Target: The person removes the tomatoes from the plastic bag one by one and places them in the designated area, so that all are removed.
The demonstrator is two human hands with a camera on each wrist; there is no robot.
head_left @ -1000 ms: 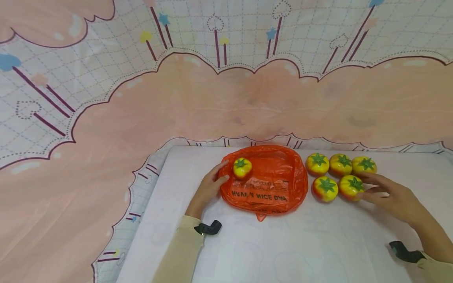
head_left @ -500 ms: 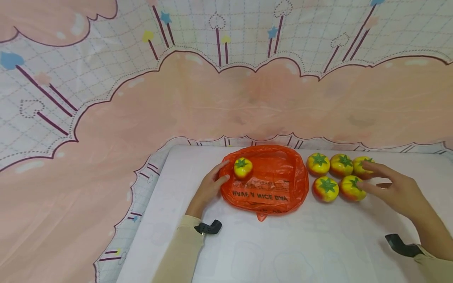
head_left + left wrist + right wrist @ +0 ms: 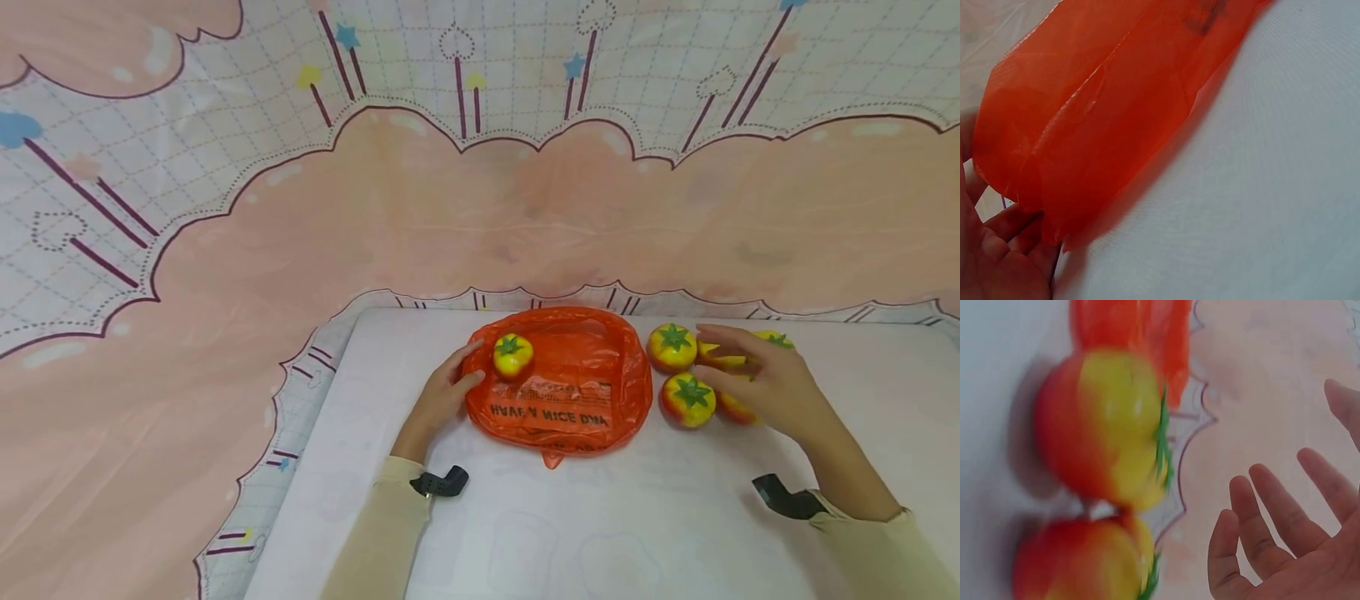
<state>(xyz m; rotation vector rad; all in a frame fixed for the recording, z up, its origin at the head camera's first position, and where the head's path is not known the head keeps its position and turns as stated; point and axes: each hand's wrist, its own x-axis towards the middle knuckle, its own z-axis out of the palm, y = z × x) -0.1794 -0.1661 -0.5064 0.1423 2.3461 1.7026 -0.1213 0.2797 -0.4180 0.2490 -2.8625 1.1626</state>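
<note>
A red plastic bag (image 3: 555, 358) lies spread on the white table, printed with mirrored "HAVE A NICE DAY". Inside its rim, at the left, sits a yellow-and-red toy tomato (image 3: 513, 357) with a green star-shaped top. My left hand (image 3: 441, 400) touches the bag's left edge with thumb and fingers apart; the left wrist view shows red film (image 3: 1116, 106) against relaxed fingers. My right hand (image 3: 776, 387) hovers over several similar tomatoes, covering parts of them. Its fingers (image 3: 1285, 519) are spread and hold nothing. Two tomatoes, one nearer (image 3: 688, 400) and one farther (image 3: 672, 347), show left of that hand.
The white table (image 3: 540, 533) extends in front of the bag and to both sides. A patterned cloth (image 3: 487, 217) hangs behind it. Black wrist devices (image 3: 442, 482) are worn at both sleeves. A partly hidden tomato (image 3: 772, 338) shows behind the right hand.
My right hand has moved left from the rightmost tomatoes to above the middle of the group, its fingers staying spread. The left hand, bag and tomatoes look the same.
</note>
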